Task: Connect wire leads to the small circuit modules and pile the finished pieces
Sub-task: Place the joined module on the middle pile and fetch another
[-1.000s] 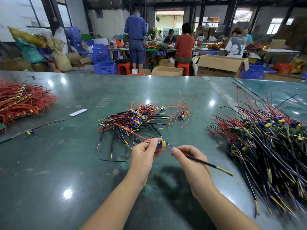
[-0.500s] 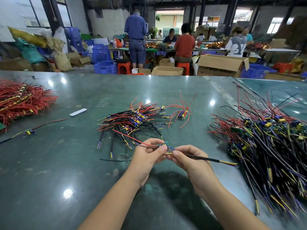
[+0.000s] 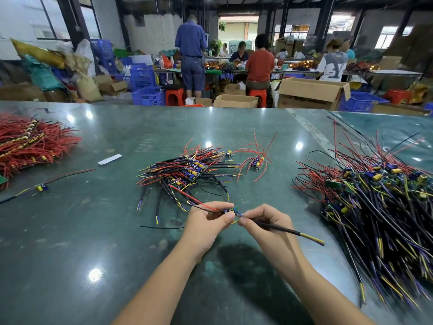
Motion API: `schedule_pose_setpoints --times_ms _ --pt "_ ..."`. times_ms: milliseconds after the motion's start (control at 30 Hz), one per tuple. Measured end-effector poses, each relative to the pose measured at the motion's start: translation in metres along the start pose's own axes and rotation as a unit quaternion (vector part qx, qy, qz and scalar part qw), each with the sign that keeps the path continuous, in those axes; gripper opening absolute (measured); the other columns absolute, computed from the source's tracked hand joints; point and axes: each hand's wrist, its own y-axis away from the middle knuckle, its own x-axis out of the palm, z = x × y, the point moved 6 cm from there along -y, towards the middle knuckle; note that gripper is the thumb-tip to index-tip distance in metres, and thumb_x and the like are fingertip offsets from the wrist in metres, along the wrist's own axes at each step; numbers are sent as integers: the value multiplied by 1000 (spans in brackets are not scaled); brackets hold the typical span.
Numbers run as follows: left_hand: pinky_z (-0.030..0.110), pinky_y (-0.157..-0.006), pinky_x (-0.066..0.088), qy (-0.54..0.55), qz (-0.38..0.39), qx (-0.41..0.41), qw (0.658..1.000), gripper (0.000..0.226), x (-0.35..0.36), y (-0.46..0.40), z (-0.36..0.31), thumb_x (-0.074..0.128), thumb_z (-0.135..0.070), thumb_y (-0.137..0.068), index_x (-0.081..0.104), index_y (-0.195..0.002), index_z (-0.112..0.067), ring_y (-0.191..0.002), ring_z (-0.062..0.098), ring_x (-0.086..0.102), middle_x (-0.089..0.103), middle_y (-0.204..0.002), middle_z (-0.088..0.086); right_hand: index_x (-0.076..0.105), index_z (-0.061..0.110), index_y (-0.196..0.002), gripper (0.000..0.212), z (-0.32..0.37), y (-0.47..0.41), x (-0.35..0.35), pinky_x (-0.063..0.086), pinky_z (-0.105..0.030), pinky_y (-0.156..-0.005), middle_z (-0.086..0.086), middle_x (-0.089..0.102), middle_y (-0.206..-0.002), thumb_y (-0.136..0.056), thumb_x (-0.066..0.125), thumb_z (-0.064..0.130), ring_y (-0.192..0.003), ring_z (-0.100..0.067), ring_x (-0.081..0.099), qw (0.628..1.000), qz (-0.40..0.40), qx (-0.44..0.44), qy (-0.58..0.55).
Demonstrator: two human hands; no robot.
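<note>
While the left hand [image 3: 208, 221] pinches a small circuit module [image 3: 228, 211] between thumb and fingertips just above the green tabletop [image 3: 70, 242], the right hand [image 3: 260, 221] pinches the near end of a black sleeved lead [image 3: 283, 229], whose yellow and purple tails trail off to the right. The two hands meet almost tip to tip, and the lead's bared ends sit right at the module's edge; whether they are already seated cannot be told, since the fingers hide the joint. To do this step well, I judge the module should be held steady and square while the lead goes straight in, each colour to its own pad, without bending the fine ends. A red wire [image 3: 187, 195] already runs back from the module toward the middle pile of unfinished pieces [image 3: 185, 171]. Farther right lies the large heap of wired modules [image 3: 375, 195], likely the finished pile; at far left sits a mound of red wires [image 3: 28, 141]. No brand, label or writing can be read anywhere.
</note>
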Motion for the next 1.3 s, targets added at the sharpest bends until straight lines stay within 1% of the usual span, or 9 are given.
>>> schedule_pose_setpoints --times_ms 67,167,267,367,600,700,933,1067,1300 --pt "17 -60 52 -8 5 4 1000 21 1 0 -2 67 10 -79 71 -85 -9 -62 3 61 66 -71 5 68 16 -69 18 -1 1 0 40 -25 -57 -15 64 -66 -78 73 2 -61 -14 51 1000 -7 0 -3" --pt "19 -64 54 7 30 -12 999 17 2 1 -3 66 6 -82 71 -88 -9 -63 8 64 68 -70 5 66 11 -69 17 -6 -2 -7 51 -23 -67 -14 66 -68 -79 69 -2 -67 -17 61 991 -39 53 -120" --pt "20 -63 54 51 65 -44 996 15 4 2 -2 63 2 -84 71 -89 -10 -62 9 64 68 -68 3 61 5 -74 15 -11 -5 -9 54 -19 -64 -7 65 -66 -81 62 -8 -62 -16 65 957 -58 107 -262" --pt "21 -65 54 65 95 -59 992 14 6 2 -4 60 1 -86 69 -91 -8 -62 9 62 65 -69 1 60 3 -75 14 -14 -6 -6 54 -18 -62 -6 65 -64 -81 60 -10 -59 -15 66 937 -68 136 -315" --pt "23 -60 55 166 98 -132 972 16 18 6 3 43 4 -95 55 -93 -6 -65 18 67 68 -78 11 62 4 -71 16 -12 -5 -7 53 -19 -61 -9 68 -63 -79 65 -10 -60 -16 67 971 -56 92 -212" --pt "22 -59 55 160 81 -130 975 17 16 5 4 41 1 -97 56 -100 -5 -63 16 67 68 -77 13 62 3 -70 16 -11 -6 -6 53 -19 -62 -10 68 -62 -80 66 -9 -60 -15 66 984 -41 79 -156" --pt "22 -61 55 135 73 -107 982 14 14 4 6 47 -2 -96 58 -101 -8 -65 15 67 70 -77 10 60 3 -73 19 -27 -4 1 55 -21 -61 -9 64 -60 -78 62 -15 -56 -19 65 945 -52 170 -276" --pt "20 -62 53 62 63 -55 995 15 13 5 6 62 3 -86 60 -95 -9 -62 11 65 68 -69 5 60 3 -74 18 -25 -3 2 56 -23 -64 -9 66 -62 -78 63 -14 -59 -20 66 946 -55 157 -277" --pt "20 -60 54 71 12 -30 997 16 -3 -1 2 67 6 -81 65 -88 -8 -61 13 65 65 -67 5 62 1 -76 10 -23 -5 2 55 -20 -64 -14 68 -72 -84 59 -5 -69 -20 70 930 -28 164 -328"
